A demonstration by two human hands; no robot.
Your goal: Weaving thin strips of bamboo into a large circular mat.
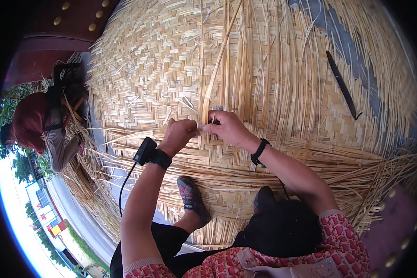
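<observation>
My left hand [179,133] is closed over the woven reed mat [148,69], its fingertips pinching a reed strip close to my right hand. My right hand [231,129] grips a long reed strip [214,81] between thumb and fingers. That strip runs up and away across the mat. The hands nearly touch at the edge of the weave, where loose lengthwise strips meet a band of crosswise ones. Fingers cover the exact spot where the strips cross.
A dark, slender bar-like tool [343,85] lies on loose strips at the right. Bundled reeds [264,171] cross near my shoes [193,199]. To the left, a co-worker in a maroon top [30,118] bends beside piled reeds. Maroon studded doors [60,28] stand beyond.
</observation>
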